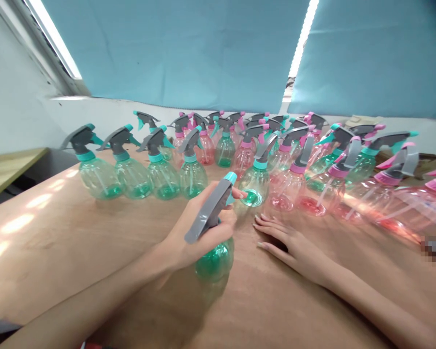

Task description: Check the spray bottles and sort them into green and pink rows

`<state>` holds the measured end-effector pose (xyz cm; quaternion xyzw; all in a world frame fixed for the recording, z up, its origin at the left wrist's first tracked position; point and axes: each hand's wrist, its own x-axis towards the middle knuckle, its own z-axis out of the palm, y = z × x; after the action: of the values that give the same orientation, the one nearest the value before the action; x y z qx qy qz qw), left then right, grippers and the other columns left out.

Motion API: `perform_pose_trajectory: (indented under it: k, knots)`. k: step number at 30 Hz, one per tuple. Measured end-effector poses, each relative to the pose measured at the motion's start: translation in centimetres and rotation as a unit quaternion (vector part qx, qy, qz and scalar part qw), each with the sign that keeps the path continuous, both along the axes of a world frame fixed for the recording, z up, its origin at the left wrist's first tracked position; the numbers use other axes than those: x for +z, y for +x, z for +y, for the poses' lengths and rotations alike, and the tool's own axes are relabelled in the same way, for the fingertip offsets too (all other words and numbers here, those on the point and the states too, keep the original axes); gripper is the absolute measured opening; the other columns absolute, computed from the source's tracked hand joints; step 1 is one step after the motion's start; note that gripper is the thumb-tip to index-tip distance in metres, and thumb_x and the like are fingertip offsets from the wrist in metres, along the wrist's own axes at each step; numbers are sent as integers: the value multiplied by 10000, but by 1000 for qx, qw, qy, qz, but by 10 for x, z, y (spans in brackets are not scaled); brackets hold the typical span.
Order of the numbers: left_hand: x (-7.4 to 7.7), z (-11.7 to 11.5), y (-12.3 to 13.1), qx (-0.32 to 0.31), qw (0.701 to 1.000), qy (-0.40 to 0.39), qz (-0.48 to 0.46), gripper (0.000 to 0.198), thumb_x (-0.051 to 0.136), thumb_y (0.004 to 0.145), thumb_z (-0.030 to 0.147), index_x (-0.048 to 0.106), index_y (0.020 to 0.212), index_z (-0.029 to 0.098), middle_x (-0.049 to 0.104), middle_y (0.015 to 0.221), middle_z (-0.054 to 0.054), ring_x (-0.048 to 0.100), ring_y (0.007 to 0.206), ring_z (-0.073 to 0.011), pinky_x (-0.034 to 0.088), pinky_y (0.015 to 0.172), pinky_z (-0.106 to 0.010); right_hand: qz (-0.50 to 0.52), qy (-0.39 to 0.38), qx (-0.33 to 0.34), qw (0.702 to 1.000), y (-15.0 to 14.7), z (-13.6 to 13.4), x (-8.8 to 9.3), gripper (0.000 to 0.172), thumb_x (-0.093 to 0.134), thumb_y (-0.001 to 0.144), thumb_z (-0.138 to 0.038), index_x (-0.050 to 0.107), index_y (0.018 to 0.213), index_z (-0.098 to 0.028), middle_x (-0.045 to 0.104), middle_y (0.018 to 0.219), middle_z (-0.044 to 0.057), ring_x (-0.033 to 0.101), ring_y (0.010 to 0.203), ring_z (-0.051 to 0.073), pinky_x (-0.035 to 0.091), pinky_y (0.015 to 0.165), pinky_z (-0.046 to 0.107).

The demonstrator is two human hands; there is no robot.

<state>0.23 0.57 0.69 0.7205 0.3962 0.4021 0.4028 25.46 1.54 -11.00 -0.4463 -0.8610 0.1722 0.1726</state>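
My left hand [198, 228] is wrapped round the neck of a green spray bottle [214, 259] with a grey trigger and teal nozzle; the bottle is tilted above the wooden table [94, 242]. My right hand [290, 245] lies flat on the table to the right of it, fingers stretched out, holding nothing. Just beyond both hands stands another green spray bottle [256, 182], upright.
Several green spray bottles [131, 167] stand in a row at the left, and several pink ones [312, 189] crowd the right and back. A blue curtain [189, 48] hangs behind. A second tabletop [7, 167] sits at the far left.
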Motion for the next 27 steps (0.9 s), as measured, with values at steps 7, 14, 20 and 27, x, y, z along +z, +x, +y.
perform_pose_trajectory:
  k: [7, 14, 20, 27]
  knots:
    - [-1, -1, 4, -69, 996, -51, -27, 318, 523, 730, 197, 510, 1043, 250, 375, 615, 74, 339, 492, -119, 331, 493, -262, -6, 0, 2, 1000, 0, 1, -1, 524, 425, 996, -495, 542, 1386, -166, 467, 1500, 92, 390, 1410, 271, 349, 1154, 516]
    - [-1, -1, 2, -60, 997, -37, -37, 275, 538, 761, 207, 518, 1032, 251, 381, 652, 67, 348, 505, -123, 307, 482, -270, 6, 3, 0, 1000, 0, 0, -1, 509, 440, 991, -499, 553, 1376, -185, 479, 1493, 91, 396, 1407, 275, 354, 1151, 526]
    - [2, -3, 3, -31, 999, -20, -7, 173, 529, 731, 218, 535, 902, 246, 443, 644, 59, 363, 488, -124, 320, 482, -278, 15, 0, -1, 1000, 0, 0, -1, 502, 453, 986, -490, 564, 1367, -182, 486, 1487, 98, 407, 1399, 284, 360, 1145, 529]
    - [0, -2, 2, -12, 1000, 4, 10, 146, 524, 703, 188, 543, 842, 229, 567, 756, 30, 468, 541, -128, 389, 555, -288, 23, 0, -4, 1000, 1, 0, -4, 493, 471, 978, -494, 559, 1376, -215, 489, 1488, 81, 401, 1402, 286, 354, 1148, 529]
